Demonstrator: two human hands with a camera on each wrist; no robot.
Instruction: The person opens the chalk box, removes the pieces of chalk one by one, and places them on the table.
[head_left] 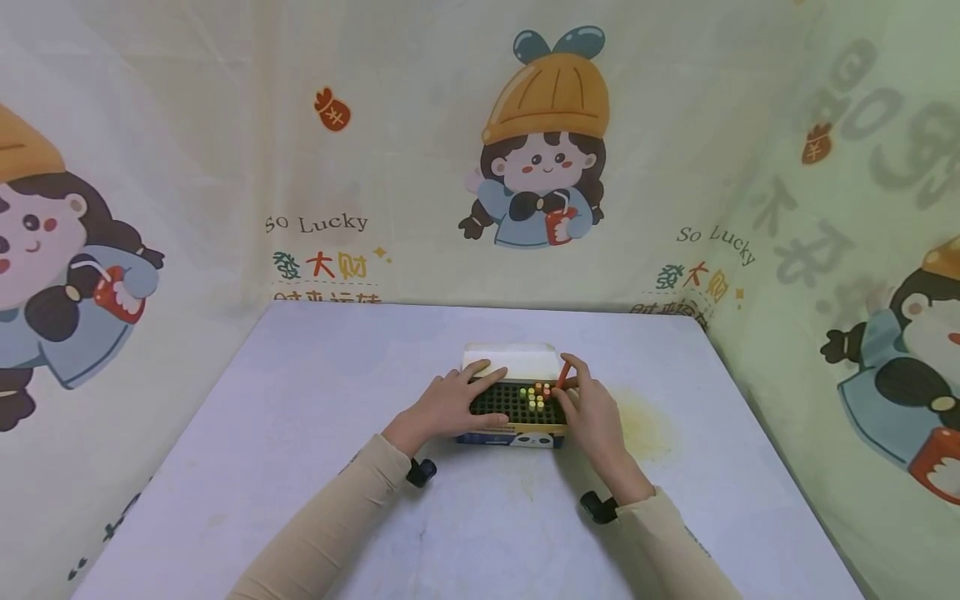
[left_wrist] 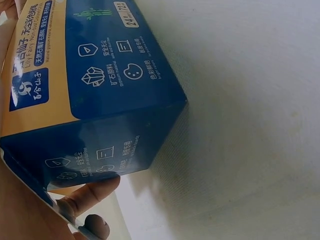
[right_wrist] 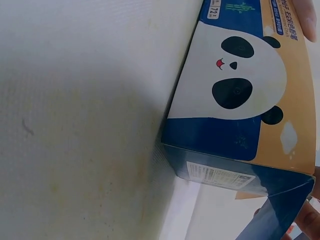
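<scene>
A blue and orange chalk box (head_left: 512,437) with a panda on its front stands on the table, its lid (head_left: 510,360) folded back. Inside is a dark grid of holes, with several yellow, green and orange chalk sticks (head_left: 537,397) upright towards its right side. The left hand (head_left: 450,403) holds the box at its left end, thumb along the front edge and fingers at the back. Between thumb and fingers the right hand (head_left: 595,414) pinches an orange-red chalk stick (head_left: 564,374), tilted over the box's right end. The right wrist view shows the panda (right_wrist: 245,75) and a barcode label (right_wrist: 217,176).
The white table (head_left: 337,358) carries a yellowish stain (head_left: 645,427) right of the box. Behind and at the sides hangs a printed cloth (head_left: 420,167) with cartoon figures. Dark cameras (head_left: 422,473) are strapped at both wrists.
</scene>
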